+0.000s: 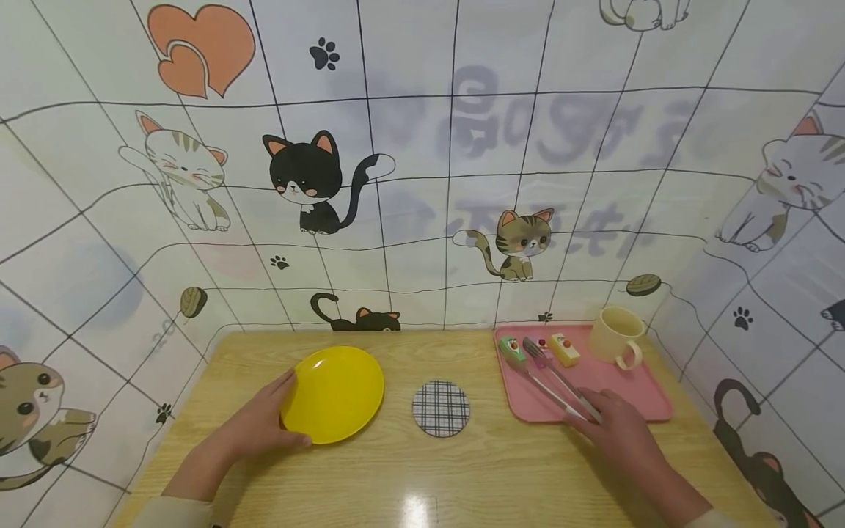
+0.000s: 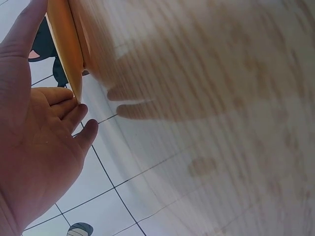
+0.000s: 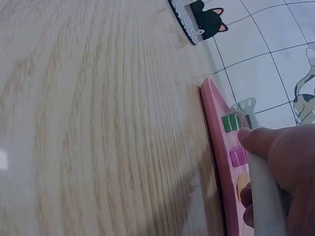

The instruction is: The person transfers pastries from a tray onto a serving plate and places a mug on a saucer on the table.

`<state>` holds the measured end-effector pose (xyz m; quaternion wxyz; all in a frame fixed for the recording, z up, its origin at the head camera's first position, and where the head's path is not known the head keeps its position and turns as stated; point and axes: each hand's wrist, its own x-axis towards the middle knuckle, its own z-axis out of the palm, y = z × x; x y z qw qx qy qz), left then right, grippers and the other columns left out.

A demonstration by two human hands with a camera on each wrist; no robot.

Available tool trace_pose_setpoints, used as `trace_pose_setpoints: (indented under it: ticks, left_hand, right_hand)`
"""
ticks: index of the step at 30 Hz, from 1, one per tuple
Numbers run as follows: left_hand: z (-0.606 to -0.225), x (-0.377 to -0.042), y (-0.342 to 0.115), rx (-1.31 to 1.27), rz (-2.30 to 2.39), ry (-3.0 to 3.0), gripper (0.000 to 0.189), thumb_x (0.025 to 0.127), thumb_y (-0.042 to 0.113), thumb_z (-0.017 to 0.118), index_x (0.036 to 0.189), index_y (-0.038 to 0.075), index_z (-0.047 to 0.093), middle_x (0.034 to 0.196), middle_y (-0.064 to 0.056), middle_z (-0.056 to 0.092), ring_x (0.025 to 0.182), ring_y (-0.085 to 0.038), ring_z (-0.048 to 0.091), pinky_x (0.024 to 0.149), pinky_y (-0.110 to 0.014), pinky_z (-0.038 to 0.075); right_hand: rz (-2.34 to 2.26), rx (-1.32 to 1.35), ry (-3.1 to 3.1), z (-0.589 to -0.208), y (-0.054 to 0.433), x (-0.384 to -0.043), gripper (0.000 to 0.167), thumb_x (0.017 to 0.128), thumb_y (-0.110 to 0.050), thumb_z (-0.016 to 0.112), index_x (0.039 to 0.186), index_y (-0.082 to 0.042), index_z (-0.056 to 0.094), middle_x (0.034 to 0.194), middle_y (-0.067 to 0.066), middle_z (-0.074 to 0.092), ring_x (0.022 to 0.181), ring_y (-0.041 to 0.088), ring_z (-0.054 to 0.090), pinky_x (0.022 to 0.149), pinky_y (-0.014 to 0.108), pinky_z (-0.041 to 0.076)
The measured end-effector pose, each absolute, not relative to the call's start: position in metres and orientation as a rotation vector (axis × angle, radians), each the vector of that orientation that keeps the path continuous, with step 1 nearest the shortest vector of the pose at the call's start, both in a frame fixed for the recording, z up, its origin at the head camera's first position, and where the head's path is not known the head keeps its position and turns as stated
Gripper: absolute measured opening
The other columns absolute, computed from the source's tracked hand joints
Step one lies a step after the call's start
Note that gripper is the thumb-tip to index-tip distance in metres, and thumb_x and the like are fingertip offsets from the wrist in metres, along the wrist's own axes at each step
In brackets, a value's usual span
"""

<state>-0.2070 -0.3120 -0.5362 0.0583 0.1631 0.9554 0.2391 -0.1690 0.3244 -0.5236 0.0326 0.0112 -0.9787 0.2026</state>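
Note:
My left hand (image 1: 264, 419) holds the left rim of a round yellow plate (image 1: 339, 396), thumb at the front and fingers further back. In the left wrist view the plate (image 2: 66, 42) shows edge-on between thumb and fingers. My right hand (image 1: 617, 429) grips metal tongs (image 1: 557, 389), their arms apart and their tips over the pink tray (image 1: 614, 389). The tips are close to a small green cake piece (image 1: 512, 349) and a pink one (image 1: 543, 346); whether they touch is unclear. A yellow cake piece (image 1: 564, 350) lies to their right.
A cream mug (image 1: 615, 336) stands at the tray's back right. Between plate and tray, a round checked coaster (image 1: 441, 408) lies on the wooden table (image 1: 370, 480). Cat-patterned walls (image 1: 422, 220) enclose the back and both sides.

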Motion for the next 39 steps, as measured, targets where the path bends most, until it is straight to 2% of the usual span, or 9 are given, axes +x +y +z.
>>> trace_pose_setpoints:
  ticks: [9, 19, 29, 34, 39]
  left_hand:
    - [-0.5376, -0.2073, -0.3119, 0.478, 0.718, 2.885, 0.134, 0.075, 0.063, 0.098, 0.167, -0.011, 0.034, 0.176, -0.032, 0.026, 0.158, -0.057, 0.032, 0.127, -0.071, 0.03]
    - [-0.5357, -0.2065, -0.3103, 0.491, 0.738, 2.876, 0.133, 0.075, 0.061, 0.098, 0.166, -0.013, 0.034, 0.175, -0.033, 0.027, 0.158, -0.057, 0.032, 0.127, -0.07, 0.03]
    - [-0.5329, -0.204, -0.3098, 0.457, 0.725, 2.864, 0.135, 0.076, 0.062, 0.098, 0.168, -0.011, 0.031, 0.178, -0.029, 0.025, 0.16, -0.055, 0.031, 0.127, -0.07, 0.03]
    - [-0.5314, -0.2043, -0.3096, 0.456, 0.713, 2.86, 0.134, 0.076, 0.062, 0.097, 0.168, -0.011, 0.031, 0.178, -0.03, 0.025, 0.16, -0.055, 0.03, 0.128, -0.07, 0.029]
    - [-0.5307, -0.2044, -0.3094, 0.454, 0.712, 2.86, 0.134, 0.077, 0.062, 0.097, 0.168, -0.01, 0.031, 0.178, -0.03, 0.024, 0.16, -0.055, 0.03, 0.128, -0.07, 0.029]
  right_hand:
    - [0.592, 0.045, -3.007, -0.5284, 0.3222, -0.172, 0.066, 0.097, -0.043, 0.086, 0.142, 0.002, 0.07, 0.097, 0.006, 0.068, 0.082, 0.022, 0.057, 0.071, 0.043, 0.051]
    - [0.647, 0.034, -3.034, -0.5306, 0.3238, -0.1758, 0.061, 0.096, -0.041, 0.087, 0.137, 0.002, 0.075, 0.09, -0.001, 0.065, 0.076, 0.018, 0.055, 0.068, 0.038, 0.049]
    - [0.68, -0.062, -3.03, -0.5234, 0.318, -0.1755, 0.036, 0.097, -0.032, 0.088, 0.115, -0.002, 0.084, 0.09, 0.0, 0.076, 0.077, 0.019, 0.06, 0.066, 0.037, 0.051]
    - [0.688, -0.082, -3.04, -0.5227, 0.3177, -0.176, 0.024, 0.097, -0.032, 0.087, 0.101, -0.007, 0.084, 0.088, -0.002, 0.074, 0.077, 0.021, 0.059, 0.066, 0.037, 0.049]
    - [0.674, -0.039, -3.015, -0.5247, 0.3187, -0.1746, 0.021, 0.097, -0.03, 0.087, 0.093, -0.011, 0.081, 0.084, -0.004, 0.071, 0.075, 0.019, 0.057, 0.066, 0.036, 0.048]
